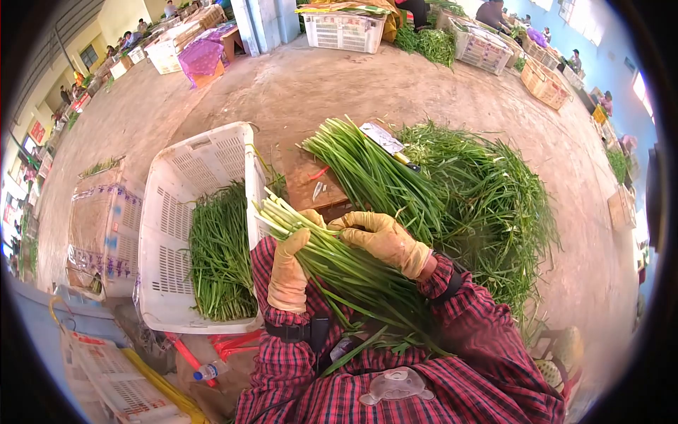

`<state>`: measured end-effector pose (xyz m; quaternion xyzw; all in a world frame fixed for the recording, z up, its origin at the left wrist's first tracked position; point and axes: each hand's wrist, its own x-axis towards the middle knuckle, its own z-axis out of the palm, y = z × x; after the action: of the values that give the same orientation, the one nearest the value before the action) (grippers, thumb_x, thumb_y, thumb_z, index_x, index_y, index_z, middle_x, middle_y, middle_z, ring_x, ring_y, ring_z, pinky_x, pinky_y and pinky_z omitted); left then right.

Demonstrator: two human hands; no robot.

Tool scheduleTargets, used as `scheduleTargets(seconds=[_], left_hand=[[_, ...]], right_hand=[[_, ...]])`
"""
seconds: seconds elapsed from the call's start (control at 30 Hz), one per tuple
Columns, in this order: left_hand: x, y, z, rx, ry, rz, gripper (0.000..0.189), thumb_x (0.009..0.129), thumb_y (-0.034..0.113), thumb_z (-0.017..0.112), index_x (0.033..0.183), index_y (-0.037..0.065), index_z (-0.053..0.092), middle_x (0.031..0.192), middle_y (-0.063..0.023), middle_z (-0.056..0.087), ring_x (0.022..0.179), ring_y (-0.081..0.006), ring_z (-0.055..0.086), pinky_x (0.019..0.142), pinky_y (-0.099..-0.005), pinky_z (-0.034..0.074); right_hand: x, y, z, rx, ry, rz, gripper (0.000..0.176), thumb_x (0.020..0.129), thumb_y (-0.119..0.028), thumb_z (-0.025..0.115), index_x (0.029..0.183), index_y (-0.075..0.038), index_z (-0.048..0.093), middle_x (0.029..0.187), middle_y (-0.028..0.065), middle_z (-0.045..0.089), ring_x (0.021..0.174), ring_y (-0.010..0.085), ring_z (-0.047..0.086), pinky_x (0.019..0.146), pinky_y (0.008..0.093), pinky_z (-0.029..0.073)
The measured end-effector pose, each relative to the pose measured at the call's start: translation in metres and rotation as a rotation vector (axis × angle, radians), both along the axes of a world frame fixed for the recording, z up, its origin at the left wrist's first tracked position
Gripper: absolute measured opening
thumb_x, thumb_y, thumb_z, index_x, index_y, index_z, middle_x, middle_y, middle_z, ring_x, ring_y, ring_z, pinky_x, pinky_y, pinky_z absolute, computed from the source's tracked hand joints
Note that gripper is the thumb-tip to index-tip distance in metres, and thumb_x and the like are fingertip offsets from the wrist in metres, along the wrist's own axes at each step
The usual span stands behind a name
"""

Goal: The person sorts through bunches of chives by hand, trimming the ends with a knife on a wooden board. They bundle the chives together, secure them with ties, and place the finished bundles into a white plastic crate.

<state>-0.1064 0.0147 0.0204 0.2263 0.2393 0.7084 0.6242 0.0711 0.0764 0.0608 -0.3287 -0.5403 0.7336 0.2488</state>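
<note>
A bunch of green chives with pale stem ends lies across my lap, pointing up to the left. My gloved left hand is wrapped around it near the pale ends. My gloved right hand lies over the same stems, its fingers curled and pinched on them. Just beyond, a sheaf of chives rests on a wooden board. On top of that sheaf is a cleaver with a dark handle. A loose heap of chives spreads out to the right.
At my left stands a white plastic crate with bundled chives inside. A wrapped crate is farther left. A water bottle lies at lower left. More crates and seated people are across the concrete floor.
</note>
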Motion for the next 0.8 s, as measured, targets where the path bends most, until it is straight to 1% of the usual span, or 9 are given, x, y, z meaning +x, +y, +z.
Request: scheduleTargets(seconds=[0.23, 0.43, 0.5, 0.53, 0.57, 0.63, 0.73, 0.77, 0.8], left_hand=[[0.008, -0.002, 0.007, -0.047, 0.025, 0.059, 0.031, 0.080, 0.014, 0.067, 0.107, 0.000, 0.059, 0.097, -0.0091, 0.063, 0.087, -0.0204, 0.064, 0.080, -0.0332, 0.054], [0.010, -0.002, 0.013, -0.063, 0.045, 0.084, 0.028, 0.081, 0.013, 0.066, 0.106, 0.003, 0.060, 0.102, -0.0094, 0.064, 0.093, -0.0206, 0.063, 0.084, -0.0363, 0.055], [0.013, -0.002, 0.016, -0.065, 0.032, 0.097, 0.027, 0.082, 0.012, 0.066, 0.106, 0.004, 0.060, 0.103, -0.0095, 0.064, 0.095, -0.0214, 0.063, 0.087, -0.0387, 0.054], [0.015, -0.001, 0.017, -0.066, -0.040, 0.131, 0.024, 0.083, 0.015, 0.065, 0.105, 0.005, 0.060, 0.106, -0.0104, 0.064, 0.097, -0.0238, 0.063, 0.089, -0.0423, 0.054], [0.015, 0.000, 0.020, -0.065, -0.111, 0.166, 0.022, 0.084, 0.018, 0.064, 0.104, 0.007, 0.061, 0.109, -0.0112, 0.065, 0.100, -0.0263, 0.063, 0.092, -0.0459, 0.053], [0.007, 0.003, 0.027, -0.042, -0.137, 0.201, 0.018, 0.087, 0.020, 0.063, 0.100, 0.008, 0.060, 0.099, -0.0074, 0.065, 0.094, -0.0223, 0.064, 0.091, -0.0446, 0.053], [-0.015, 0.007, 0.047, -0.074, -0.182, 0.352, 0.016, 0.087, 0.023, 0.064, 0.094, 0.010, 0.057, 0.081, -0.0012, 0.058, 0.077, -0.0156, 0.059, 0.078, -0.0363, 0.053], [-0.021, 0.006, 0.054, -0.066, -0.177, 0.370, 0.016, 0.087, 0.023, 0.064, 0.094, 0.010, 0.057, 0.081, -0.0012, 0.058, 0.077, -0.0156, 0.059, 0.078, -0.0363, 0.053], [-0.028, 0.005, 0.060, -0.083, -0.110, 0.339, 0.016, 0.087, 0.023, 0.064, 0.093, 0.010, 0.057, 0.081, -0.0011, 0.058, 0.077, -0.0157, 0.059, 0.076, -0.0354, 0.053]], right_hand=[[-0.011, 0.002, 0.024, 0.060, -0.089, 0.004, 0.033, 0.093, -0.025, 0.064, 0.113, 0.000, 0.065, 0.095, 0.0024, 0.067, 0.082, 0.0072, 0.059, 0.072, 0.0231, 0.050], [-0.014, 0.009, 0.002, 0.165, 0.035, -0.036, 0.022, 0.094, -0.025, 0.063, 0.097, -0.004, 0.067, 0.087, 0.0003, 0.066, 0.079, 0.0058, 0.058, 0.071, 0.0237, 0.049], [-0.001, 0.008, 0.030, 0.006, 0.135, -0.199, 0.018, 0.095, -0.025, 0.060, 0.094, -0.007, 0.063, 0.086, 0.0014, 0.064, 0.075, 0.0081, 0.059, 0.070, 0.0258, 0.050], [0.002, 0.007, 0.031, -0.155, 0.367, -0.326, 0.016, 0.097, -0.024, 0.058, 0.097, -0.009, 0.056, 0.087, 0.0040, 0.063, 0.069, 0.0112, 0.059, 0.067, 0.0285, 0.050], [0.025, 0.013, 0.027, -0.157, 0.408, -0.260, 0.013, 0.098, -0.023, 0.055, 0.099, -0.010, 0.051, 0.085, 0.0048, 0.061, 0.064, 0.0128, 0.058, 0.060, 0.0287, 0.050], [0.070, 0.017, 0.030, -0.045, 0.408, -0.240, 0.013, 0.098, -0.022, 0.053, 0.094, -0.010, 0.049, 0.073, 0.0011, 0.056, 0.050, 0.0085, 0.049, 0.044, 0.0208, 0.040], [0.152, 0.025, 0.029, 0.166, -0.001, -0.349, 0.012, 0.096, -0.019, 0.054, 0.092, -0.008, 0.052, 0.067, -0.0001, 0.056, 0.048, 0.0053, 0.044, 0.041, 0.0197, 0.036], [0.172, 0.027, 0.032, 0.280, -0.294, -0.402, 0.012, 0.094, -0.017, 0.056, 0.091, -0.005, 0.055, 0.072, 0.0018, 0.060, 0.052, 0.0058, 0.048, 0.044, 0.0211, 0.040], [0.202, 0.042, 0.008, 0.390, -0.536, -0.398, 0.013, 0.091, -0.015, 0.060, 0.095, -0.003, 0.061, 0.077, 0.0038, 0.065, 0.063, 0.0097, 0.058, 0.057, 0.0238, 0.049]])
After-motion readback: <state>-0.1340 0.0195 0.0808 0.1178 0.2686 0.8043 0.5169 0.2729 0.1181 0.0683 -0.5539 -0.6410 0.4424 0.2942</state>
